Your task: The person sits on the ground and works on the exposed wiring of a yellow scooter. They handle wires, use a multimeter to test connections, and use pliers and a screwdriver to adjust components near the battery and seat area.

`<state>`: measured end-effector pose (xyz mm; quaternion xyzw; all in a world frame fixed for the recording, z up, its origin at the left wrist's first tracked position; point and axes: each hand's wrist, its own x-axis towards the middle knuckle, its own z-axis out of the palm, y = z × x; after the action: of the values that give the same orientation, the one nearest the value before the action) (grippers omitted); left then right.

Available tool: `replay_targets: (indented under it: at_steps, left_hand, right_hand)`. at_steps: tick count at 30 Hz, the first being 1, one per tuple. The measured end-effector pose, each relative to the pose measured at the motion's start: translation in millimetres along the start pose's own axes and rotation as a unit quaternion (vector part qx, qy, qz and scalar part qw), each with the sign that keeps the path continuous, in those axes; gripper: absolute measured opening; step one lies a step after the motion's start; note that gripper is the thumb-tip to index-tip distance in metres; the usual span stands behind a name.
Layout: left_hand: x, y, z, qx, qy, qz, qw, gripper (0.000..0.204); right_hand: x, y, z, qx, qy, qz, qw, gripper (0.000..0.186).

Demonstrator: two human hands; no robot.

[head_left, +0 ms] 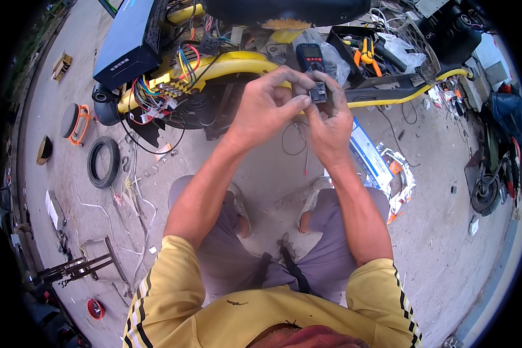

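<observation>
Both my hands meet in front of a yellow scooter frame [238,58], closed on a small black block-shaped part [318,93] with a lighter face. My left hand [268,104] pinches it from the left between thumb and fingers. My right hand [332,124] grips the same part from the right. Just beyond the fingers lies a multimeter [311,56] with a grey screen and red buttons. Colourful wires with connectors [151,98] hang from the left end of the frame.
A large dark box [130,43] rests on the frame's left. To the right, a black tray [354,46] holds an orange-yellow tool [367,56]. A tyre [104,162] lies on the floor at left, a blue-white carton [370,153] right of my hands. Loose cables cross the ground.
</observation>
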<state>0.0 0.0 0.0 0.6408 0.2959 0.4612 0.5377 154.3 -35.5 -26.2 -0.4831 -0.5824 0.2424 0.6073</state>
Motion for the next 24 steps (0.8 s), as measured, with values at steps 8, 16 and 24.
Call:
replay_targets:
  at_steps: [8, 16, 24]
  left_hand:
    - [0.0, 2.1, 7.1, -0.03, 0.017, 0.033, 0.999, 0.038]
    - [-0.5, 0.5, 5.1, 0.011, 0.002, 0.031, 0.999, 0.039]
    - [-0.3, -2.6, 7.4, 0.001, 0.021, 0.038, 0.999, 0.041]
  right_hand:
    - [1.4, -2.0, 0.2, 0.027, 0.013, -0.017, 0.999, 0.047]
    - [1.1, -2.5, -0.2, 0.024, 0.01, -0.025, 0.999, 0.048]
    - [-0.5, -3.9, -0.9, 0.103, -0.025, 0.033, 0.994, 0.048]
